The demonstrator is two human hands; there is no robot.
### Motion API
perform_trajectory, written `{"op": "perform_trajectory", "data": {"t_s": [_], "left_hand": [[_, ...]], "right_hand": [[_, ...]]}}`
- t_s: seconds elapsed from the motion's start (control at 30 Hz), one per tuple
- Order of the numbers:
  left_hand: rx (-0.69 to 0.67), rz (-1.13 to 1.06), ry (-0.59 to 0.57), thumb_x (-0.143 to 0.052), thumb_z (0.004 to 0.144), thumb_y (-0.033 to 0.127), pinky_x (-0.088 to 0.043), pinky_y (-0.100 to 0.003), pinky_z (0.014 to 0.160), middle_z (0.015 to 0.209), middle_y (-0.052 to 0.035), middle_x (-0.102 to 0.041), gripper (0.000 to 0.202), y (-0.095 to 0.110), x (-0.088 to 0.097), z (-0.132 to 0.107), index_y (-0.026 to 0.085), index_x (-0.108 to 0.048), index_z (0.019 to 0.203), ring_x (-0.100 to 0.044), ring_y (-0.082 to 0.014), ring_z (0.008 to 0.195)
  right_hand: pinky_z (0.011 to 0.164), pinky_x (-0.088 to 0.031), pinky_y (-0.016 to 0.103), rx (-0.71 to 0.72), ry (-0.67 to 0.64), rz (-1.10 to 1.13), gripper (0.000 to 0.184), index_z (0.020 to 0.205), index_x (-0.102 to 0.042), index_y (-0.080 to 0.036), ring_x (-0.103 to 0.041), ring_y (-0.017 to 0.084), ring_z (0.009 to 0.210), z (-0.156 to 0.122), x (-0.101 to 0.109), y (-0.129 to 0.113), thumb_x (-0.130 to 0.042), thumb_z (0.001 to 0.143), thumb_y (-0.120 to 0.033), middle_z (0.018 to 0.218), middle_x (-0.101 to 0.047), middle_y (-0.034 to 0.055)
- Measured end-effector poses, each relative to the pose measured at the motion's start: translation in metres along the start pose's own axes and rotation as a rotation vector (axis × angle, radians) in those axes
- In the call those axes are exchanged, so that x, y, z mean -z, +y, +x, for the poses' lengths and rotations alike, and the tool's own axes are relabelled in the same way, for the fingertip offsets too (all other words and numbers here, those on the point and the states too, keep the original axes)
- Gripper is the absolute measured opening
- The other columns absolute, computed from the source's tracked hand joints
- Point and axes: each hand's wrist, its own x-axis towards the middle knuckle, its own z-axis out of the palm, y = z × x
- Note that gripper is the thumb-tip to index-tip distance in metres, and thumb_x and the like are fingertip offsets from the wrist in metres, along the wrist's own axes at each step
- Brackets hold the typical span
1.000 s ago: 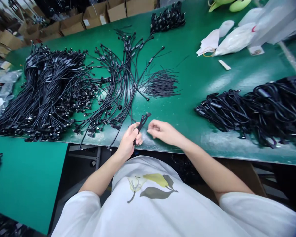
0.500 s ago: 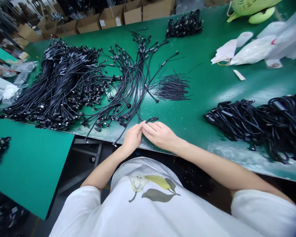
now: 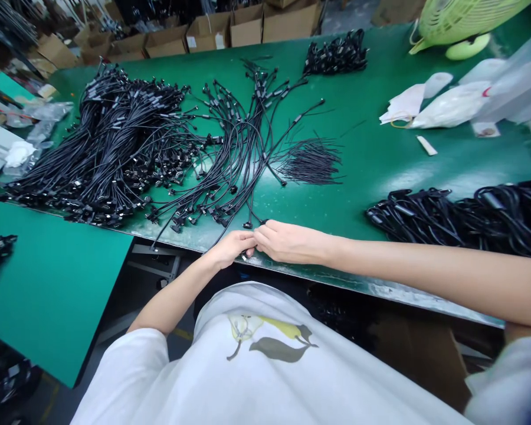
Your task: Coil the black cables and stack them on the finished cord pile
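Observation:
At the table's front edge my left hand (image 3: 230, 249) and my right hand (image 3: 287, 242) meet, fingertips pinched together. Both are closed on a black cable (image 3: 245, 256). Only a small end of it shows below the fingers; the rest is hidden in my hands. Just beyond them lies a loose spread of black cables (image 3: 243, 159) with small plugs. To its right is a pile of thin black ties (image 3: 312, 162).
A thick heap of cables (image 3: 110, 141) covers the left of the green table (image 3: 327, 218). Bundled cables lie at the right (image 3: 460, 221) and a smaller pile of them (image 3: 336, 53) at the back. A green fan (image 3: 469, 20) and plastic bags (image 3: 458, 103) occupy the far right.
My hands have shifted slightly down towards the edge, and my right forearm lies flatter. The cable loop seen above my right fingers is now mostly hidden. The view has turned a little.

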Motion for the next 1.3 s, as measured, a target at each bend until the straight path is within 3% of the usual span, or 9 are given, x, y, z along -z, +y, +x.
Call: {"op": "perform_trajectory", "data": {"t_s": [0.2,0.33,0.47,0.57,0.73,0.9,1.0,1.17,1.3], "left_hand": [[-0.088,0.113,0.07,-0.056,0.081,0.035,-0.033,-0.023,0.064,0.064,0.0008,-0.049,0.024,-0.007,-0.012,0.001,0.012,-0.056,0.076,-0.043,-0.0091,0.063],[-0.192,-0.031,0.268,-0.056,0.082,0.026,-0.034,-0.025,0.102,0.126,-0.0058,-0.058,0.04,-0.002,-0.026,0.012,0.017,-0.058,0.121,-0.048,-0.0167,0.122],[-0.314,-0.288,0.322,-0.043,0.094,0.047,-0.038,-0.035,0.104,0.131,-0.0132,-0.055,0.048,0.015,-0.02,0.02,0.012,-0.058,0.123,-0.048,-0.0238,0.125],[-0.501,0.067,0.413,-0.034,0.096,0.059,-0.038,-0.036,0.1,0.113,-0.0126,-0.06,0.057,0.027,-0.009,0.006,0.013,-0.066,0.108,-0.051,-0.0225,0.112],[-0.635,0.746,0.141,-0.031,0.095,0.065,-0.038,-0.032,0.084,0.082,-0.0083,-0.05,0.066,0.019,-0.005,-0.013,0.016,-0.071,0.075,-0.046,-0.0182,0.084],[-0.271,0.135,0.214,-0.015,0.091,0.074,-0.041,-0.03,0.075,0.081,-0.0088,-0.054,0.081,0.006,-0.001,0.011,0.013,-0.068,0.078,-0.046,-0.0167,0.075],[-0.228,-0.109,0.216,-0.028,0.089,0.076,-0.043,-0.029,0.078,0.089,-0.01,-0.059,0.076,0.019,0.003,0.006,0.013,-0.07,0.097,-0.051,-0.0177,0.081],[-0.553,0.306,-0.044,-0.029,0.095,0.065,-0.042,-0.032,0.089,0.099,-0.0113,-0.054,0.068,0.037,-0.006,-0.027,0.015,-0.074,0.084,-0.05,-0.0185,0.092],[-0.573,0.395,0.23,-0.061,0.088,0.048,-0.041,-0.033,0.098,0.114,-0.0111,-0.049,0.039,0.021,-0.017,-0.028,0.017,-0.068,0.111,-0.05,-0.0194,0.105]], "right_hand": [[0.056,-0.015,0.033,-0.099,-0.198,-0.045,0.022,0.069,-0.049,-0.014,-0.041,0.019,0.055,-0.003,-0.007,-0.007,-0.04,0.088,-0.007,0.063,-0.042,0.0049],[0.056,-0.017,0.033,-0.449,-0.246,0.196,0.02,0.077,-0.057,-0.011,-0.046,0.019,0.057,0.005,-0.022,-0.004,-0.041,0.089,-0.011,0.067,-0.053,0.0076],[0.064,-0.03,0.029,-0.944,0.038,0.658,0.027,0.079,-0.058,-0.013,-0.053,0.017,0.071,0.017,-0.035,-0.011,-0.04,0.096,-0.024,0.079,-0.061,0.0077],[0.071,-0.037,0.026,-1.125,0.264,1.116,0.031,0.076,-0.056,-0.014,-0.055,0.015,0.076,0.016,-0.041,-0.016,-0.04,0.097,-0.03,0.08,-0.062,0.0047],[0.064,-0.031,0.026,-1.179,0.128,1.096,0.029,0.069,-0.052,-0.014,-0.05,0.014,0.068,-0.002,-0.039,-0.008,-0.044,0.093,-0.027,0.071,-0.057,0.0019],[0.066,-0.028,0.028,-0.909,0.262,0.594,0.03,0.074,-0.054,-0.014,-0.045,0.014,0.068,0.007,-0.019,-0.021,-0.038,0.098,-0.022,0.073,-0.056,0.0042],[0.067,-0.03,0.027,-0.722,0.257,0.691,0.033,0.075,-0.056,-0.014,-0.047,0.014,0.068,0.012,-0.015,-0.035,-0.038,0.1,-0.025,0.074,-0.058,0.0041],[0.064,-0.031,0.023,-0.904,0.061,1.169,0.023,0.078,-0.06,-0.015,-0.054,0.012,0.071,0.001,-0.026,-0.033,-0.047,0.095,-0.024,0.079,-0.063,0.002],[0.066,-0.031,0.023,-1.016,0.171,1.166,0.03,0.073,-0.055,-0.014,-0.051,0.012,0.07,-0.006,-0.028,-0.025,-0.043,0.097,-0.029,0.075,-0.058,0.0022]]}}
